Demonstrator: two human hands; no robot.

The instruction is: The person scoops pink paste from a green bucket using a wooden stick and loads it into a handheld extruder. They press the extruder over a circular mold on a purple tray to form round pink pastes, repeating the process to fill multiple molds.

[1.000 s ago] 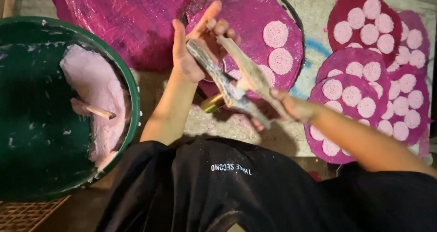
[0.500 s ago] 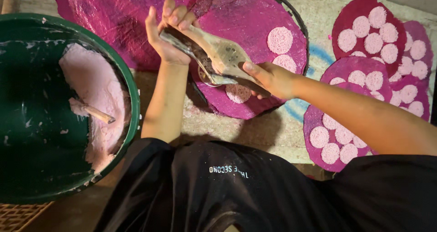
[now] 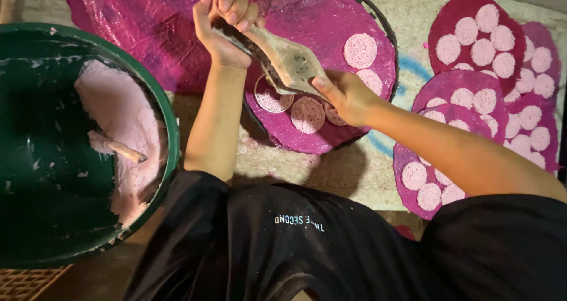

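Note:
My left hand (image 3: pixel 227 26) grips the far end of a flat grey batter-smeared paddle (image 3: pixel 289 62). My right hand (image 3: pixel 345 94) holds its near end, fingers on the edge. The paddle is tilted over a round magenta-covered tray (image 3: pixel 331 12). Under it sits a small ring mould (image 3: pixel 270 99) filled with pink batter. Beside it lie pale pink batter discs (image 3: pixel 307 115), and two more discs (image 3: pixel 360 50) lie farther along the tray.
A big green basin (image 3: pixel 172 130) at the left holds pink batter (image 3: pixel 118 118) with a wooden stick (image 3: pixel 121 150) in it. At the right, magenta sheets (image 3: pixel 449 23) carry several pink discs. A woven basket (image 3: pixel 23 280) shows at the bottom left.
Both hands have carried the paddle up and to the left, from the tray's near edge to over the tray. The ring with batter now shows beneath the paddle.

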